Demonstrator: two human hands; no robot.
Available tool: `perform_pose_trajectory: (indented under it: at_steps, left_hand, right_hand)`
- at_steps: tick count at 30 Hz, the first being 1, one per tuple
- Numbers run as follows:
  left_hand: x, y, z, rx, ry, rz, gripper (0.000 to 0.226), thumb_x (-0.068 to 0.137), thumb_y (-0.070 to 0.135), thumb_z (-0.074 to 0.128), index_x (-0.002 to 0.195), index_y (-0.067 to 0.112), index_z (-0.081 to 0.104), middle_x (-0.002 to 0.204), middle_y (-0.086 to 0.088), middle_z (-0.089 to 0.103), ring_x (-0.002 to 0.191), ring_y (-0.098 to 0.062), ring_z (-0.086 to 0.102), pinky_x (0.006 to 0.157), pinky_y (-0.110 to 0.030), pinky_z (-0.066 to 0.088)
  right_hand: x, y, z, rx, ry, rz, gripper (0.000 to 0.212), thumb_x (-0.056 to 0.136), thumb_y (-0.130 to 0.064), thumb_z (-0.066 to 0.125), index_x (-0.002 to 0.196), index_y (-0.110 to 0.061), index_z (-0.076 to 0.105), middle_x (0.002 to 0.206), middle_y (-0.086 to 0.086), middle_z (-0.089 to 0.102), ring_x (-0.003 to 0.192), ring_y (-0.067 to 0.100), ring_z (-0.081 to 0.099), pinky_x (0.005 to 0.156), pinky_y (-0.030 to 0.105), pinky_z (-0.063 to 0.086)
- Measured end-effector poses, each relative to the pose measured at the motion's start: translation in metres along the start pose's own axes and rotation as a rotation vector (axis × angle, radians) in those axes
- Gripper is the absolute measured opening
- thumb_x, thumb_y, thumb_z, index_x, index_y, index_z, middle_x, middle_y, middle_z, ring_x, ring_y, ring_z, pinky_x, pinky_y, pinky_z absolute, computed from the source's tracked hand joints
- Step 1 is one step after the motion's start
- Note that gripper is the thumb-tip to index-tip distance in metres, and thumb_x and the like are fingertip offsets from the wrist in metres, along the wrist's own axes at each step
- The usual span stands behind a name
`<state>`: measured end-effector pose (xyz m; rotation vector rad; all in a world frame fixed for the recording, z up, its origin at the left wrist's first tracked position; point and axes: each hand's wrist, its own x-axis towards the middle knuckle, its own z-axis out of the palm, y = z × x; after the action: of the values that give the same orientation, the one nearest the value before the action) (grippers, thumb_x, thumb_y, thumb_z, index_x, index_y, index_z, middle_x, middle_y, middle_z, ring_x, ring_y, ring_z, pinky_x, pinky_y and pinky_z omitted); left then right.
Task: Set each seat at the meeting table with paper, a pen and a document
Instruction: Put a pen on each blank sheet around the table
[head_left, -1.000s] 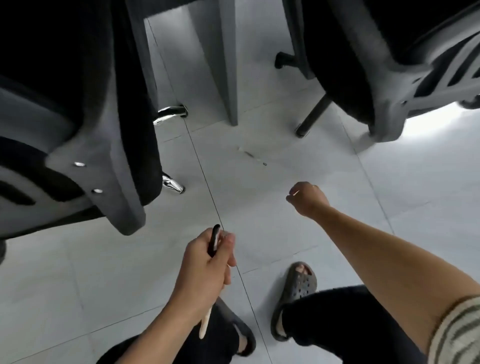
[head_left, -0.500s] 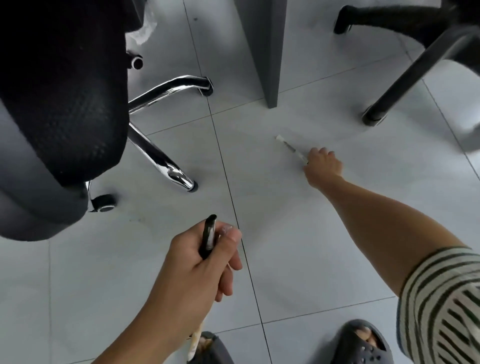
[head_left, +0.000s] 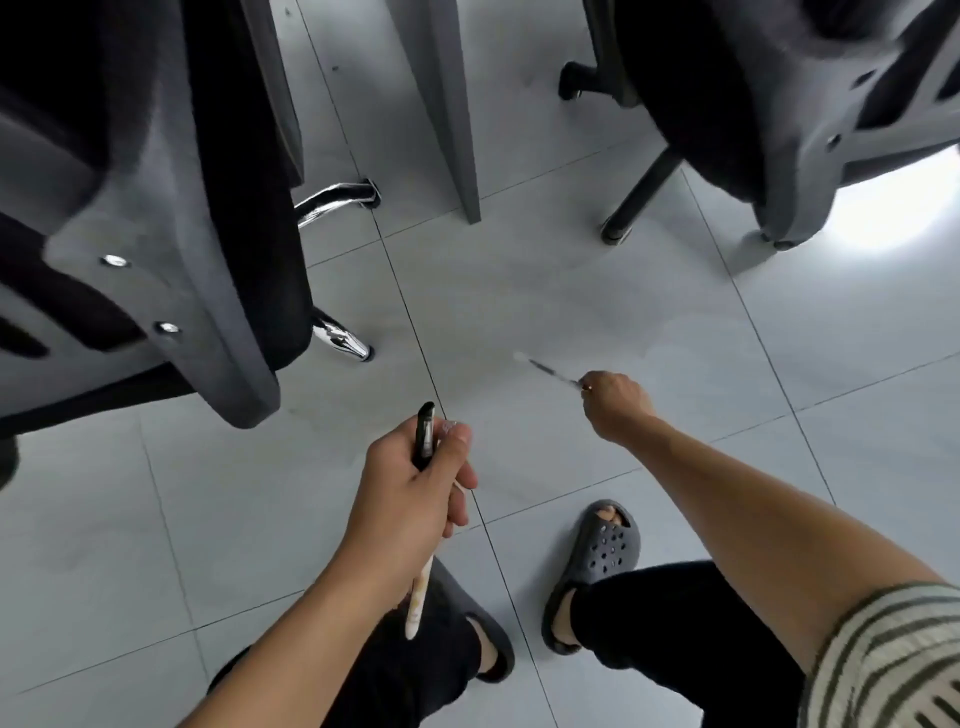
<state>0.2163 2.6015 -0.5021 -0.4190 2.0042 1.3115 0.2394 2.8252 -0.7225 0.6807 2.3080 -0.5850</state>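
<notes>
While the left grip (head_left: 410, 493) clutches two pens (head_left: 425, 434), the right grip (head_left: 615, 402) pinches a clear pen (head_left: 550, 371) over open floor (head_left: 519, 291) between chairs (head_left: 156, 208).

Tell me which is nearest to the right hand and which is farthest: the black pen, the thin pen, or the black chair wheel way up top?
1. thin pen: pinched in the right hand itself.
2. black pen: off to its left, gripped in the left hand.
3. black chair wheel: far ahead on the floor, at the top of the head view.

Left hand (head_left: 415, 488) grips pens (head_left: 425, 436); right hand (head_left: 615, 402), arm outstretched, pinches a clear pen (head_left: 550, 372)
</notes>
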Motion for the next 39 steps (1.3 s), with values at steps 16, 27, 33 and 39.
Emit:
perform_pose_trajectory:
  at_steps: [16, 27, 33, 39]
  left_hand:
    - [-0.269, 0.287, 0.008, 0.143, -0.094, 0.078, 0.02, 0.094, 0.02, 0.056, 0.084, 0.003, 0.059, 0.06, -0.004, 0.058, 0.042, -0.014, 0.046, 0.043, -0.028, 0.038]
    - [-0.308, 0.396, 0.076, 0.123, -0.205, 0.214, 0.022, 0.094, 0.022, 0.057, 0.086, 0.002, 0.062, 0.065, -0.012, 0.06, 0.043, -0.017, 0.047, 0.043, -0.028, 0.038]
    - [-0.273, 0.451, 0.124, 0.093, -0.227, 0.221, 0.02, 0.096, 0.023, 0.053, 0.088, 0.008, 0.064, 0.065, -0.012, 0.062, 0.044, -0.018, 0.046, 0.046, -0.03, 0.037]
    - [-0.232, 0.521, 0.189, 0.017, -0.298, 0.19, 0.021, 0.097, 0.018, 0.049, 0.092, 0.002, 0.062, 0.063, -0.016, 0.06, 0.042, -0.02, 0.044, 0.044, -0.029, 0.035]
  right_hand:
    - [-0.378, 0.082, -0.276, 0.334, 0.144, 0.154, 0.032, 0.102, -0.04, 0.038, 0.093, -0.014, 0.053, 0.077, 0.007, 0.063, 0.082, 0.037, 0.06, 0.064, 0.039, 0.042]
    - [-0.461, 0.157, -0.384, 0.679, 0.419, 0.299, 0.028, 0.101, -0.037, 0.045, 0.079, -0.022, 0.053, 0.061, 0.002, 0.06, 0.06, 0.02, 0.057, 0.057, 0.038, 0.042]
    - [-0.439, 0.183, -0.455, 0.755, 0.598, 0.257, 0.026, 0.099, -0.028, 0.05, 0.074, -0.022, 0.052, 0.054, 0.004, 0.052, 0.049, 0.014, 0.045, 0.051, 0.035, 0.035]
    - [-0.401, 0.215, -0.559, 0.765, 0.689, 0.235, 0.023, 0.099, -0.023, 0.049, 0.079, -0.017, 0.058, 0.049, -0.008, 0.047, 0.048, 0.011, 0.043, 0.051, 0.034, 0.033]
